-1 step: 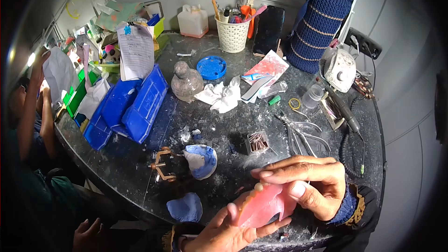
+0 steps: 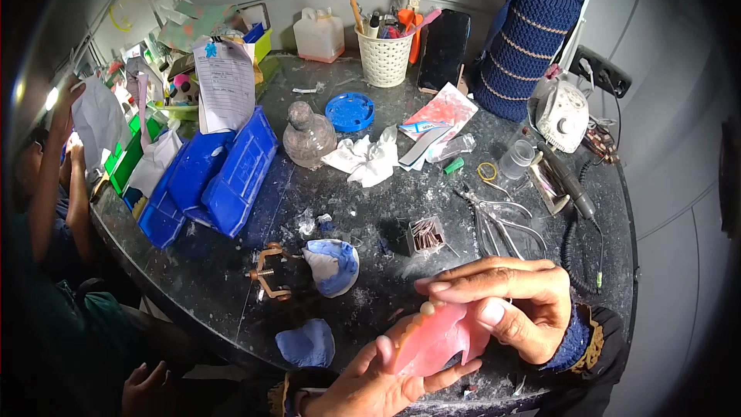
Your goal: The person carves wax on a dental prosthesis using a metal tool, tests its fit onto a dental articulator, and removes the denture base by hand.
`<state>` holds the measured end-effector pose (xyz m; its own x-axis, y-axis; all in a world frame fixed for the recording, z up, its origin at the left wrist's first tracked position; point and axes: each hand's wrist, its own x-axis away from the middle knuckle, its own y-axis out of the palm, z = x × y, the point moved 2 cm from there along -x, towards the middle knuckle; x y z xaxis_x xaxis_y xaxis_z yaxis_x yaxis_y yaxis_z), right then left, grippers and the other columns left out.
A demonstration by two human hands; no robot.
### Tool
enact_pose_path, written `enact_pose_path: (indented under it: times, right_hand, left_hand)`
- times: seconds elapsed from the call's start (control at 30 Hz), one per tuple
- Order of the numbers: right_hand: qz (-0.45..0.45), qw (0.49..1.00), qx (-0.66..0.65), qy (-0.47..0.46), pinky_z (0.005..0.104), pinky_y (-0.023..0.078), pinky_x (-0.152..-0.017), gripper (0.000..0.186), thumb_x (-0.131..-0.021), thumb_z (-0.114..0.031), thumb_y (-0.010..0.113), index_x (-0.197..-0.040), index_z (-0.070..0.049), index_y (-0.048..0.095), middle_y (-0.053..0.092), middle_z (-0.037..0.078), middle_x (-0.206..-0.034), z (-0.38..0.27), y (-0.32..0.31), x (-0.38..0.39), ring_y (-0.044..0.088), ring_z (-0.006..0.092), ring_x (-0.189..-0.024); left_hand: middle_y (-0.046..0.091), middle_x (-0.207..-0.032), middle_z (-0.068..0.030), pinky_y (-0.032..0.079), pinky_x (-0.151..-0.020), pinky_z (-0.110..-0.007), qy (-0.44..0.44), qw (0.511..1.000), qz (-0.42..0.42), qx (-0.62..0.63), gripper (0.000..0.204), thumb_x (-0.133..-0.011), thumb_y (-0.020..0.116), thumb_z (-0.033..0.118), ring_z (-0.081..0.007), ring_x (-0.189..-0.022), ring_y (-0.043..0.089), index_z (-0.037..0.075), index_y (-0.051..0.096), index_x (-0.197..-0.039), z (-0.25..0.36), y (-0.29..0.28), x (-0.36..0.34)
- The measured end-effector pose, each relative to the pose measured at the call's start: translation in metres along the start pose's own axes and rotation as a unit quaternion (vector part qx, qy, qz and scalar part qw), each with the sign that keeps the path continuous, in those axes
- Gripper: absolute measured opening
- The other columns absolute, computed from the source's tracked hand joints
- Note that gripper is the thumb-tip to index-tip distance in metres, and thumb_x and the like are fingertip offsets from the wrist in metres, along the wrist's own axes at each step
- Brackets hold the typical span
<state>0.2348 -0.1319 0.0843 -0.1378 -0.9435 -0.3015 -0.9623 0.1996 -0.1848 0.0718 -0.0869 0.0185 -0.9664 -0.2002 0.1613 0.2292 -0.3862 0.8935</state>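
Observation:
A pink denture (image 2: 438,344) with a row of yellowish teeth is held between my hands at the table's near edge. My left hand (image 2: 378,386) supports it from below, thumb against the toothed edge and fingers underneath. My right hand (image 2: 513,301) grips its far right side, with the thumb on the pink base and the fingers stretched along the top. Part of the denture is hidden under those fingers. To the left lies a blue moulded piece (image 2: 307,343). Beyond it sits a blue-and-white dental cast (image 2: 333,266), beside a brass-coloured metal frame (image 2: 268,272).
A small box of brown pins (image 2: 426,236) and pliers (image 2: 502,224) lie beyond my hands. Farther right is a handpiece (image 2: 570,185) with a coiled cord. Blue bins (image 2: 239,177), a glass burner (image 2: 309,139) and a knit-covered bottle (image 2: 529,42) stand farther back. Another person's arms (image 2: 58,170) show at left.

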Motion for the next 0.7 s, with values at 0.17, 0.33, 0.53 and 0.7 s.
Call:
enact_pose_path:
  times: [0.17, 0.33, 0.53, 0.7]
  right_hand:
    - [-0.034, 0.999, 0.009, -0.01, 0.0382, 0.048, -0.091, 0.027, -0.091, -0.004, 0.051, -0.113, 0.008, 0.061, 0.063, 0.023, -0.111, -0.001, -0.004, -0.001, 0.062, 0.0344, -0.106]
    - [-0.047, 0.999, 0.014, -0.012, 0.0381, 0.047, -0.092, 0.027, -0.091, -0.004, 0.051, -0.113, 0.007, 0.061, 0.062, 0.023, -0.113, -0.002, -0.002, -0.001, 0.061, 0.0341, -0.107]
    - [-0.011, 1.0, 0.0, -0.014, 0.0409, 0.047, -0.091, 0.032, -0.095, -0.023, 0.052, -0.11, 0.001, 0.065, 0.064, 0.023, -0.109, 0.001, 0.0, -0.001, 0.062, 0.0337, -0.105]
    - [-0.047, 0.999, -0.003, -0.027, 0.0389, 0.046, -0.094, 0.027, -0.091, -0.004, 0.051, -0.115, 0.006, 0.06, 0.062, 0.023, -0.114, 0.0, -0.004, -0.001, 0.06, 0.0345, -0.109]
  left_hand:
    - [0.033, -0.145, -0.0061, 0.033, -0.109, -0.049, -0.001, 0.998, 0.013, 0.055, 0.079, -0.088, 0.038, 0.064, -0.0207, -0.126, 0.044, 0.016, 0.019, -0.147, 0.001, -0.002, -0.004]
    - [0.031, -0.146, -0.0071, 0.034, -0.108, -0.047, 0.01, 0.999, 0.045, 0.028, 0.079, -0.088, 0.038, 0.063, -0.0208, -0.126, 0.044, 0.015, 0.017, -0.147, 0.007, 0.01, 0.002]
    - [0.032, -0.145, -0.0081, 0.034, -0.109, -0.045, 0.009, 0.999, 0.043, 0.019, 0.079, -0.089, 0.039, 0.062, -0.021, -0.128, 0.041, 0.012, 0.019, -0.147, 0.007, 0.008, -0.003]
    - [0.031, -0.145, -0.0087, 0.035, -0.108, -0.043, 0.04, 0.999, 0.0, 0.014, 0.077, -0.09, 0.037, 0.061, -0.0216, -0.13, 0.039, 0.011, 0.02, -0.146, 0.006, 0.006, -0.006]
